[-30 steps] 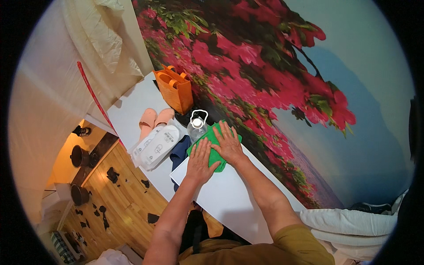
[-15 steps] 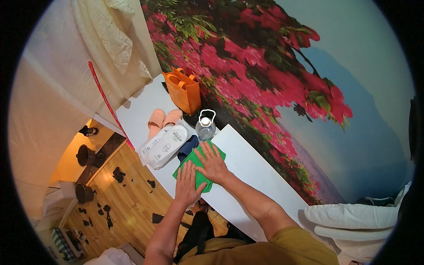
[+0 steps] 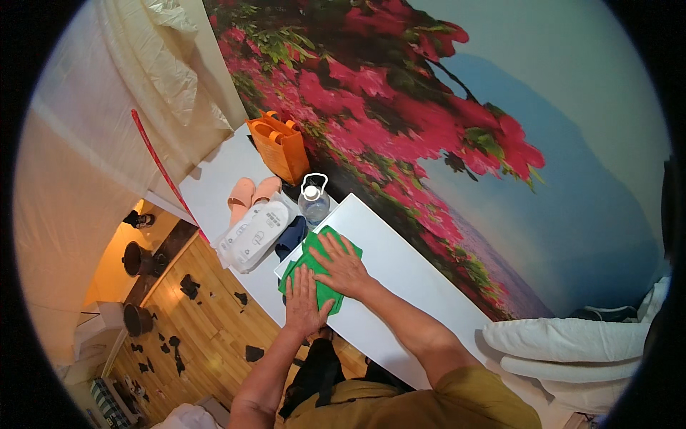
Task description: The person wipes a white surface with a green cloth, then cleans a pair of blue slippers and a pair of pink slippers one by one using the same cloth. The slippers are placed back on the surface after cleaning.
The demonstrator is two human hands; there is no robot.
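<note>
A green cloth (image 3: 327,289) is spread on a raised white board or box top (image 3: 400,289), near its left end. My left hand (image 3: 305,304) presses flat on the cloth's near part, its fingers extended. Beside it, my right hand (image 3: 343,269) lies palm down with fingers spread over the cloth's right part. Just beyond the cloth are a dark blue slipper (image 3: 291,237) and a clear plastic bottle (image 3: 314,207) with a white cap and handle.
White wrapped packages (image 3: 256,232), pink slippers (image 3: 243,194) and an orange bag (image 3: 282,151) stand farther along the white table (image 3: 214,168). A flowered wall runs along the right. White folded bedding (image 3: 564,339) sits at the lower right. Dark scraps (image 3: 189,286) litter the wooden floor.
Both hands and the cloth have slid a little along the white top, away from the bottle and slippers, baring its left end. The whole view has shifted slightly.
</note>
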